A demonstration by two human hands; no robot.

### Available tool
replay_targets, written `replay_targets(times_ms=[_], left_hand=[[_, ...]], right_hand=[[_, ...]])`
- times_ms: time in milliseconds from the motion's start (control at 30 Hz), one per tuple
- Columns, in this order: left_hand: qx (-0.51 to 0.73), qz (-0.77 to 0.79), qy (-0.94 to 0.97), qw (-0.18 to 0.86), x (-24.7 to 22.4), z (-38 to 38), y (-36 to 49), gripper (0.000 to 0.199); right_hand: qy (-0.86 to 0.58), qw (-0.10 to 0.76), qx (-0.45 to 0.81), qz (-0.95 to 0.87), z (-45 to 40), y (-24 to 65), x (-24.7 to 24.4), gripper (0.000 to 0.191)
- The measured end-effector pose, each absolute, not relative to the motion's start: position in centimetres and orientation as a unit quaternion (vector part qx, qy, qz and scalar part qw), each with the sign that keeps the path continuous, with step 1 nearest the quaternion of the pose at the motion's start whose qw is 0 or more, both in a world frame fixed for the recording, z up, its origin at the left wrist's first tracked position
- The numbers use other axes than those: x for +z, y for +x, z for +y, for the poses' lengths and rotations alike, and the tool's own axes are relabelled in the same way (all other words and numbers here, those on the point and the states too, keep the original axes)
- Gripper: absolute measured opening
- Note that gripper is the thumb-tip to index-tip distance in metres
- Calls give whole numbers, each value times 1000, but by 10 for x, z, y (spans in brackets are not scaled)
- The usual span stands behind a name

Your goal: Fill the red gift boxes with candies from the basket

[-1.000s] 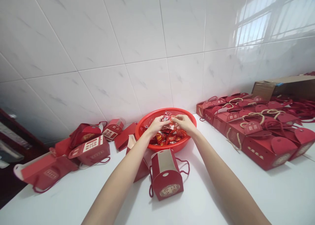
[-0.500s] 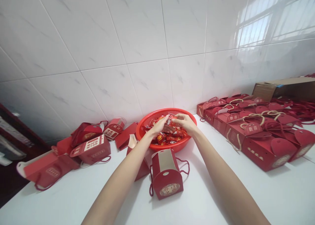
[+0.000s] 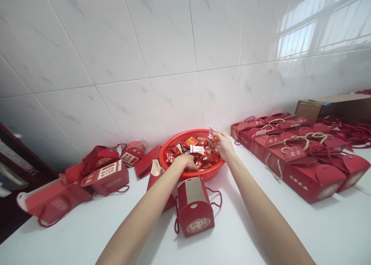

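Observation:
A red plastic basket [image 3: 171, 141] holds many wrapped candies [image 3: 191, 142], mostly red, with a white one on top. My left hand [image 3: 187, 161] reaches down among them at the basket's near side, its fingertips hidden by the hand and the wrappers. Over the right rim, my right hand [image 3: 224, 145] pinches a red and white wrapped candy [image 3: 211, 133] between thumb and fingers. Just in front of the basket stands a red gift box [image 3: 195, 214] with its top open and dark red cord handles. Another red box [image 3: 155, 174] is partly covered by my left forearm.
Several red boxes [image 3: 107, 176] lie loosely on the left of the white table [image 3: 232, 234]. Rows of closed red boxes [image 3: 307, 176] with cords stand at the right. Behind them is a cardboard carton [image 3: 310, 108]. A tiled wall [image 3: 174, 99] runs along the back.
My hands, close together above the candies before, have parted. The left has dropped toward the basket's near side; the right has moved right, holding a candy at the rim.

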State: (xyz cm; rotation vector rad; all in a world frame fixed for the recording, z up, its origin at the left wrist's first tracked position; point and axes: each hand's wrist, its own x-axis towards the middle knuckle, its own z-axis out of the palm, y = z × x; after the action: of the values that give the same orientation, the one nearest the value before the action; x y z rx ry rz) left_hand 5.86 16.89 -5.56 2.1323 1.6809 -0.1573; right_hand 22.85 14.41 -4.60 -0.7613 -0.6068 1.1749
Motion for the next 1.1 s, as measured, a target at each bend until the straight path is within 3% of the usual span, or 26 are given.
replay_targets(times_ms=[100,267,533,700,1100], left_hand=[[-43,615,756,218,-63,175,52,45],[-7,568,781,260,-71,184,41,17],[1,550,781,297,-70,184,49,21],[8,527,776,347,-56,171,48,9],[315,473,703,428,-46,183,30,6]], right_hand=[[-348,715,532,-291,145,229,-47,14],[-360,702,528,-316,145,229,-49,15],[-367,694,523,-332,143,228,-46,17],[-366,694,527,-327,143,228,-46,18],[-372,682,526,-346,143,229,-45,18]])
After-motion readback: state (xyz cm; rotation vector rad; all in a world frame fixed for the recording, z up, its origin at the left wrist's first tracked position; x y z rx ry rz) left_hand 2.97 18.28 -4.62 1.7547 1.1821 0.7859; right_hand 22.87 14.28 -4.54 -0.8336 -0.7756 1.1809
